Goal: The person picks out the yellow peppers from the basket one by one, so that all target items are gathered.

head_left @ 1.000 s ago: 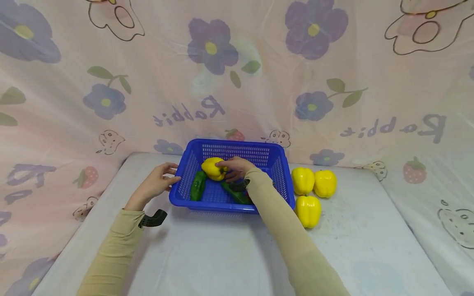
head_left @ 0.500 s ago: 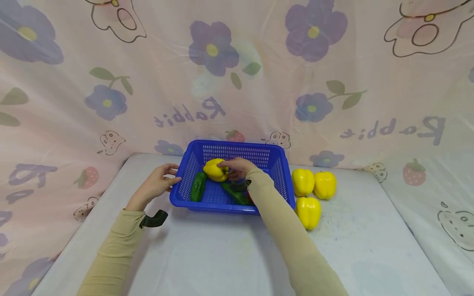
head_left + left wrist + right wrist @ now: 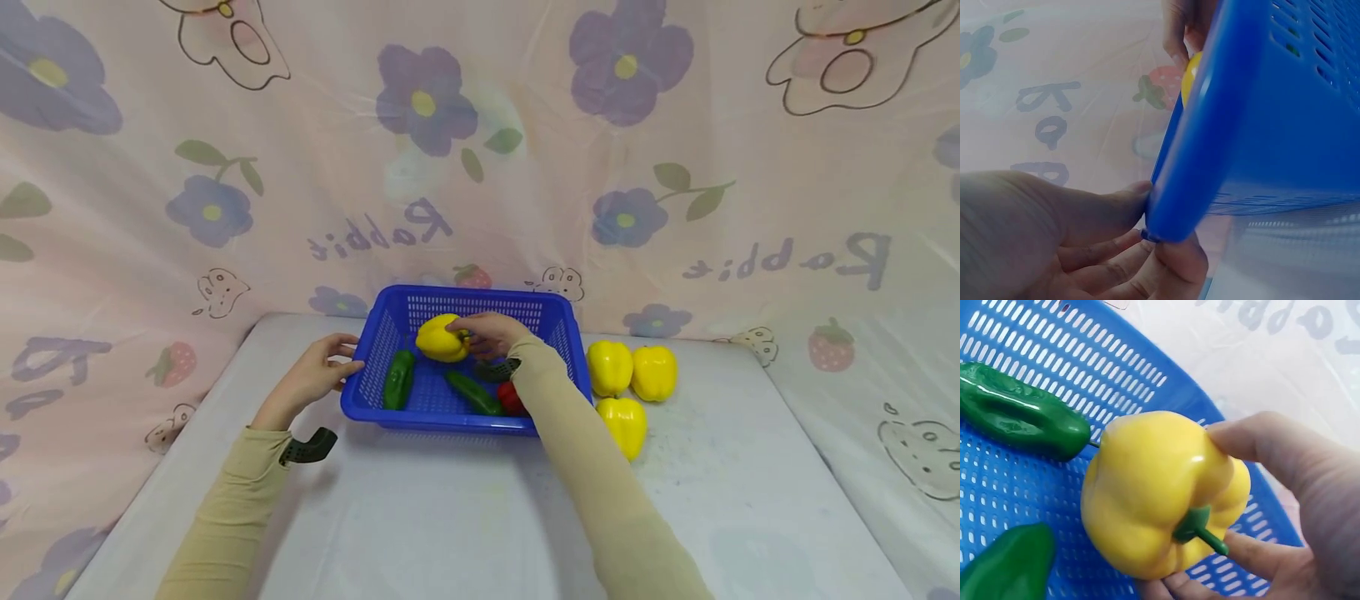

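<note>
My right hand (image 3: pixel 497 333) holds a yellow bell pepper (image 3: pixel 437 340) inside the blue plastic basket (image 3: pixel 442 421). In the right wrist view, thumb and fingers grip the yellow bell pepper (image 3: pixel 1147 481) from one side, its green stem facing the palm. With thumb and fingers, my left hand (image 3: pixel 1097 244) pinches the left end of the basket's rim (image 3: pixel 1191 169). A dark green pepper (image 3: pixel 398 382) lies at the basket's left, and a long green pepper (image 3: pixel 474 393) nearer the front. Beside that one is a red pepper (image 3: pixel 510 398), partly hidden by the right sleeve.
Just right of the basket, three more yellow bell peppers (image 3: pixel 610 367) stand on the white tabletop (image 3: pixel 450 517). A patterned curtain (image 3: pixel 525 225) hangs behind the table. Each wrist carries a black mount (image 3: pixel 309 447).
The right hand has raised the yellow bell pepper slightly and shifted it a little to the right. More of the red pepper shows now. The left hand stays at the rim.
</note>
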### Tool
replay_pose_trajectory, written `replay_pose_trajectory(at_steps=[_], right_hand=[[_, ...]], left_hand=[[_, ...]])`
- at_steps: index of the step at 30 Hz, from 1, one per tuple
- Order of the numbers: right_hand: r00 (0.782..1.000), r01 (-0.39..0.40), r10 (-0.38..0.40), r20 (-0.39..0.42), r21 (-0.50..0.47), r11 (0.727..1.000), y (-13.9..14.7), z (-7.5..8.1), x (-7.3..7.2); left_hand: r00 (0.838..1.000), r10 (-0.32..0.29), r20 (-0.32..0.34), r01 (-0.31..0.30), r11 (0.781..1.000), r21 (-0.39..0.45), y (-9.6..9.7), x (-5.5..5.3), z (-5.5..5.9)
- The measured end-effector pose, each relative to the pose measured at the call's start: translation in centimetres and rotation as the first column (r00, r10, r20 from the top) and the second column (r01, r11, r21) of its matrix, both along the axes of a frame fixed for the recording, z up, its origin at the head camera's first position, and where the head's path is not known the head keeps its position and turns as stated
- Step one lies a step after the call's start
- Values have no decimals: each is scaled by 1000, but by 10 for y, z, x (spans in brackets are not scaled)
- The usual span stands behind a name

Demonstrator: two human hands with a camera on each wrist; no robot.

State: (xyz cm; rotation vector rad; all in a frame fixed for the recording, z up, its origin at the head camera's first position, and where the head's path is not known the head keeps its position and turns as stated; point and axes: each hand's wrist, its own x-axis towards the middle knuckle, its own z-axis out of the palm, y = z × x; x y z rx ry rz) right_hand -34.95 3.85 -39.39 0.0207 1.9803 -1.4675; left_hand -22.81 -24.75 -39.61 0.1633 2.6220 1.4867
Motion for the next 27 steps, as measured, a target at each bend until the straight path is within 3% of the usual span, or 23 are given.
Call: replay_pose_trajectory(at_steps=[10, 18, 27], right_hand=[[1000, 15, -14, 11, -119, 993, 11, 15, 1], [999, 35, -40, -26, -178, 983, 23, 28, 2], [995, 8, -23, -97, -151, 988, 38, 44, 10]], left_hand=[[1000, -10, -1, 10, 1000, 15, -1, -2, -2], [1000, -8, 3, 8, 1000, 12, -1, -1, -1], [1000, -11, -7, 11, 1000, 13, 1, 1, -1]])
